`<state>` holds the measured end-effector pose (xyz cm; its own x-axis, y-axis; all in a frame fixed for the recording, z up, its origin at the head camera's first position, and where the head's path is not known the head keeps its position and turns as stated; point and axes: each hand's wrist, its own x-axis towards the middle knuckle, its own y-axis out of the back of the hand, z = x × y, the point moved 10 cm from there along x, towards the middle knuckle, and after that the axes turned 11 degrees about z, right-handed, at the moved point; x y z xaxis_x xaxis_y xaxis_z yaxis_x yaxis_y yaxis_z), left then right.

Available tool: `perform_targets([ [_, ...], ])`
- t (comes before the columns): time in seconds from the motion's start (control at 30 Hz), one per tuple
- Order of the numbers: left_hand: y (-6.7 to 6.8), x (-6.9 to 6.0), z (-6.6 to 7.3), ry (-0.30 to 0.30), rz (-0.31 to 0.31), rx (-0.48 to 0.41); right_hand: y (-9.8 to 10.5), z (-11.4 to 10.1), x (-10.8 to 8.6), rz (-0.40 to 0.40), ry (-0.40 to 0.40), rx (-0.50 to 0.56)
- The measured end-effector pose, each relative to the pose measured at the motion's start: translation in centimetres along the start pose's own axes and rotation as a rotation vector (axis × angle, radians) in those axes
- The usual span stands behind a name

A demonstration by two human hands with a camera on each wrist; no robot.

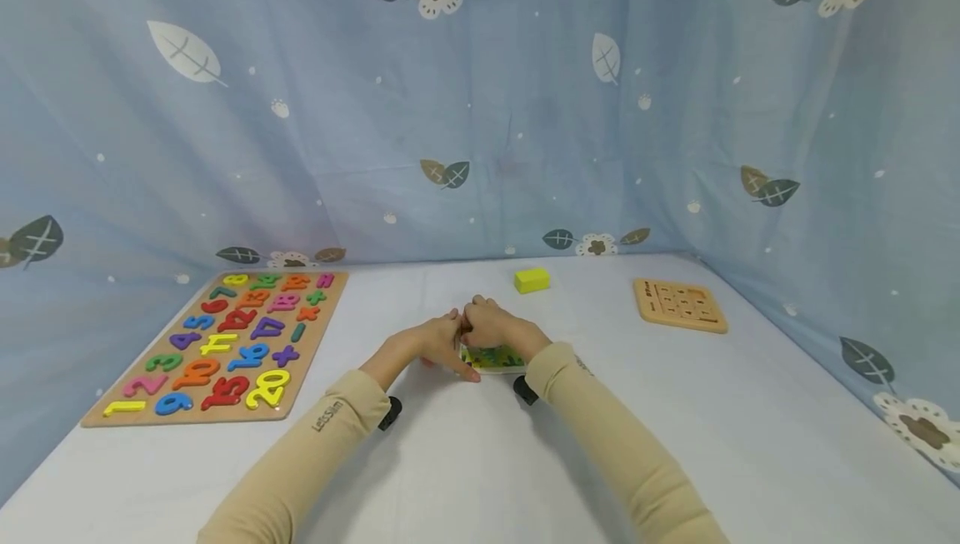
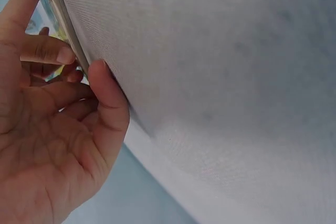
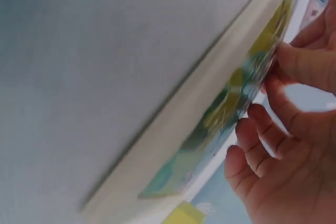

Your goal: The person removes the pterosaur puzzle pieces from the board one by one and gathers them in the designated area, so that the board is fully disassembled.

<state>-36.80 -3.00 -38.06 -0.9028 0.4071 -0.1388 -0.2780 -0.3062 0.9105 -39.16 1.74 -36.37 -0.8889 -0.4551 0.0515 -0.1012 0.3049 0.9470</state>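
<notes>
A flat picture board with a green and yellow print and a pale border lies on the table in front of me. My left hand is at its left side, the thumb by the near edge and the index finger stretched away. The pale board edge runs past that thumb in the left wrist view. Over the picture, my right hand bends its fingers, close against the left fingertips. In the right wrist view its fingertips touch the glossy picture; whether they pinch a piece is hidden.
A wooden board with coloured numbers lies at the left. Behind the hands stands a yellow-green block. A small wooden number board is at the right. A blue patterned curtain hangs behind the white table.
</notes>
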Motion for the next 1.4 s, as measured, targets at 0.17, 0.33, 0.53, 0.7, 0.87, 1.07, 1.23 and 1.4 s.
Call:
perform_targets([
  [0.17,0.1,0.2,-0.1,0.012,-0.003,0.001,0.7,0.1,0.2,0.033,-0.011,0.005],
  [0.33,0.0,0.3,-0.2,0.015,-0.01,0.006,1.0,0.1,0.2,0.051,0.004,-0.031],
  [0.53,0.2,0.0,-0.1,0.001,-0.007,0.006,0.9,-0.2,0.3,0.058,0.029,-0.037],
  [0.7,0.2,0.0,-0.4,0.004,-0.003,-0.003,0.4,0.0,0.4,0.024,-0.005,-0.006],
  [0.87,0.0,0.1,-0.4,-0.001,-0.007,-0.015,0.0,0.4,0.5,-0.003,-0.039,0.066],
  [1.07,0.0,0.2,-0.4,-0.007,-0.011,-0.001,0.7,0.5,0.4,0.059,-0.035,0.068],
  [1.23,0.0,0.2,-0.5,-0.005,-0.001,0.018,1.6,0.9,0.3,0.153,-0.073,0.089],
  [1.4,-0.1,0.0,-0.4,-0.008,0.0,0.014,1.8,0.8,0.3,0.183,-0.067,0.091],
])
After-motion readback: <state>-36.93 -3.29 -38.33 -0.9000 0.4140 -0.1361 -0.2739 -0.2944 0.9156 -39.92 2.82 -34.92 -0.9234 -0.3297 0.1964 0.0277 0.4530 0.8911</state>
